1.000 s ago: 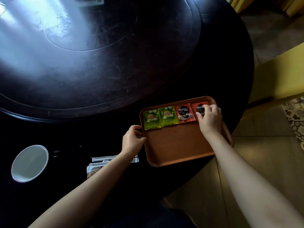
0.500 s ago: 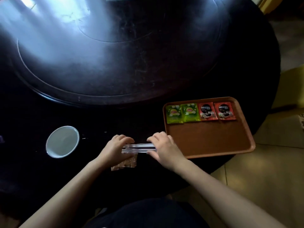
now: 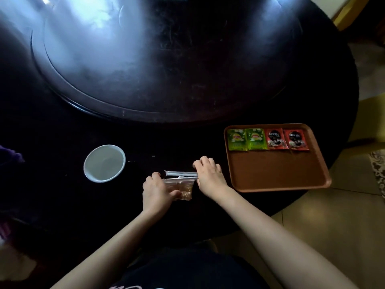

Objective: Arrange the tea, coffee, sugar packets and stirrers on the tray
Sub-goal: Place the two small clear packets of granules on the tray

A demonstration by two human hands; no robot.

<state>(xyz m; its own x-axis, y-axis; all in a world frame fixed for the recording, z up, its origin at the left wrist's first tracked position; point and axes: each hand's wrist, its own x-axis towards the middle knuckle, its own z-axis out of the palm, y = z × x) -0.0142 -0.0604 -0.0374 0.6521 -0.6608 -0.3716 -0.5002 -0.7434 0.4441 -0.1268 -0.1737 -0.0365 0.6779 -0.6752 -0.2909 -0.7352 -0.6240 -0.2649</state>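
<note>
Head view, looking down on a dark round bench (image 3: 208, 184) w/ a raised, glossy inner disc catching window glare.

An orange-brown tray (image 3: 277, 174) sits at the bench's near right edge. Along the tray's far edge, a tidy row of four flat packets lies edge to edge: two green tea packets (image 3: 246, 139) on the left, two red coffee packets (image 3: 286, 139) on the right. Rest of the tray is bare.

Just left of the tray, near the bench's near edge, lie thin white paper-wrapped stirrers (image 3: 180, 173), running left-right. Touching them on the near side are small clear sugar packets (image 3: 185, 189) w/ brownish contents; exact count can't be told.

Left hand (image 3: 156, 190) is closed on the sugar packets, thumb pressing on top. Right hand (image 3: 209, 176) has its fingers curled together over the right end of the stirrers, pinching them.

Further left, a white cup (image 3: 104, 163) stands upright on the bench, well apart from the tray.

Room: dim, w/ tan tiled floor at right, yellow furniture beyond, and a patterned rug edge at far right.
</note>
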